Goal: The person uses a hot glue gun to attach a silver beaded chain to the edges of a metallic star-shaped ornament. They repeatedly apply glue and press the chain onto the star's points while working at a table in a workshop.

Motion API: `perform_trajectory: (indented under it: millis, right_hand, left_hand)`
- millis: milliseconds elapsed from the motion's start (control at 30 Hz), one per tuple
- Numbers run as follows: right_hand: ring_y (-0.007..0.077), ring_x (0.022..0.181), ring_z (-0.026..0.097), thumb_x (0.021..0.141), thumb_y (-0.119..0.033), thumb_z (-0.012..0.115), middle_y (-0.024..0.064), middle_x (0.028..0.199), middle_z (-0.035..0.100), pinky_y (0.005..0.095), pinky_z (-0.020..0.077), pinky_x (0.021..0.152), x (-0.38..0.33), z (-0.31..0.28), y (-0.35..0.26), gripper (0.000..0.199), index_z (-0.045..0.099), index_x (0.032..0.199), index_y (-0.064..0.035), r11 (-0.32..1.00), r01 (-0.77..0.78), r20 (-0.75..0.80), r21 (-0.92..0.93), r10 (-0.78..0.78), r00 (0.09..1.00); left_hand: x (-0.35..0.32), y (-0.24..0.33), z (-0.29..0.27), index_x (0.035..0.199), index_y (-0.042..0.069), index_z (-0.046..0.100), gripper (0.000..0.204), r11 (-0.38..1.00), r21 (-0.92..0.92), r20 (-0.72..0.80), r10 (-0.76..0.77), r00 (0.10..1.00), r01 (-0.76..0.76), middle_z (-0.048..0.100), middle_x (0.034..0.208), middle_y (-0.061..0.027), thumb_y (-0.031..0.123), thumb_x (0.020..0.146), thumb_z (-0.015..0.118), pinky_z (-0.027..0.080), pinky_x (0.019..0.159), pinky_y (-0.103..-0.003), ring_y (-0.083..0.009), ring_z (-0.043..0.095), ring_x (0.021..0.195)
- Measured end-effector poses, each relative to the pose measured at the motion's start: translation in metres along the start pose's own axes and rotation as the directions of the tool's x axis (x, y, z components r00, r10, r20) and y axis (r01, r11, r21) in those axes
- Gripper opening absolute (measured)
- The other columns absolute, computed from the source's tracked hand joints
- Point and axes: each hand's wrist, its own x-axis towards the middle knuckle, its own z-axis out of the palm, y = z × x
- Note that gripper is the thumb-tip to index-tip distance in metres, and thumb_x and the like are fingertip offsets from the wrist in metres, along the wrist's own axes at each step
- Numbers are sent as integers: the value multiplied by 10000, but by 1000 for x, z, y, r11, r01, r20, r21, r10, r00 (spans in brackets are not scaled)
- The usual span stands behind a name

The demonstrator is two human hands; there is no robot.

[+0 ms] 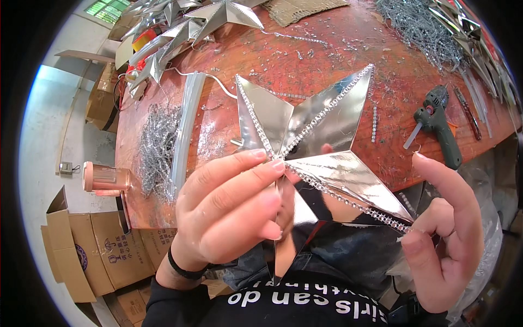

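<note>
A shiny silver five-pointed star (332,131) is held over the table's near edge, tilted toward me. Rhinestone trim runs along ridges on its upper two points. Another length of rhinestone trim (338,195) stretches from the star's middle along the lower right point. My left hand (218,210) is closed, its fingertips pressing the trim at the star's centre; the thumb is partly hidden. At the right point's tip, my right hand (449,234) pinches the trim's end between thumb and a bent finger, its index finger raised.
A glue gun (438,117) lies right on the red table (316,60), beside a slim red tool (468,114). Silver trim heaps (419,35) sit far right and left (158,144), near long clear sticks (188,125). More stars (229,15) lie far left. A pink cup (111,178) stands at the left edge.
</note>
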Motion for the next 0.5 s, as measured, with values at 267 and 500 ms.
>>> perform_trajectory:
  millis: [267, 500]
  right_hand:
    - [17, 560, 401, 862, -84, 536, 85, 882, 602, 175, 287, 515, -6, 4, 0, 510, 397, 1314, 108, 995, -67, -160, -67, 56, 985]
    - [12, 574, 370, 843, -10, 543, -41, 643, 457, 163, 267, 557, -5, 6, 5, 483, 431, 1305, 72, 969, -222, -143, 104, 236, 961]
  left_hand:
    - [-6, -7, 23, 1061, 160, 392, 421, 990, 89, -183, 121, 976, -106, 641, 949, -107, 148, 806, 728, 561, 599, -335, -279, 651, 788]
    - [-9, -6, 21, 1086, 120, 380, 392, 994, 80, -106, 89, 990, -81, 612, 980, -112, 324, 879, 644, 558, 682, -355, -317, 608, 864]
